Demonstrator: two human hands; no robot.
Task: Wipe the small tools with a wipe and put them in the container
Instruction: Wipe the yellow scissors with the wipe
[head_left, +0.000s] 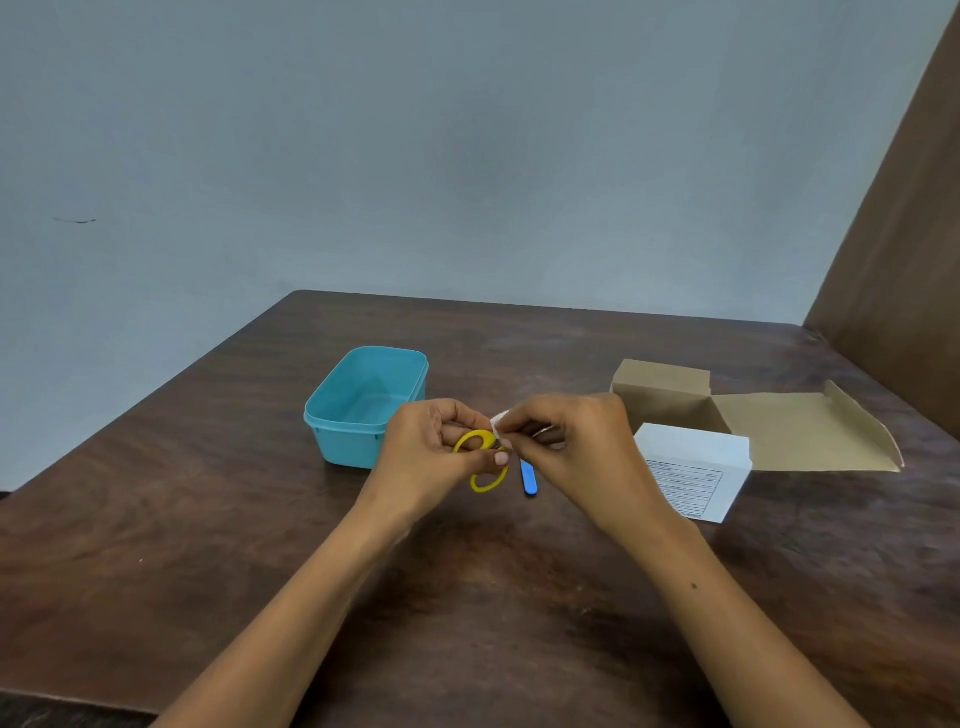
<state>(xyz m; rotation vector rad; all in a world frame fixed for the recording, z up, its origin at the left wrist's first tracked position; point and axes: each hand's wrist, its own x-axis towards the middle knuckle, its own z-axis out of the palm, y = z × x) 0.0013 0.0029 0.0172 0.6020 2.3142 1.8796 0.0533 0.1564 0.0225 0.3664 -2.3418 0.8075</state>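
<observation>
Small scissors with yellow handles (482, 462) are held above the table by my left hand (434, 457), which grips the handle loops. My right hand (566, 439) pinches a white wipe (500, 422) against the scissors' blades, which are hidden under the wipe and fingers. A small blue tool (529, 478) lies on the table just below my right hand. The turquoise plastic container (332, 415) stands open to the left of my hands, and nothing shows inside it.
An open cardboard box (779, 431) with its flaps spread lies at the right. A white box with a printed label (693, 467) stands in front of it. A brown panel (904, 260) rises at the table's far right.
</observation>
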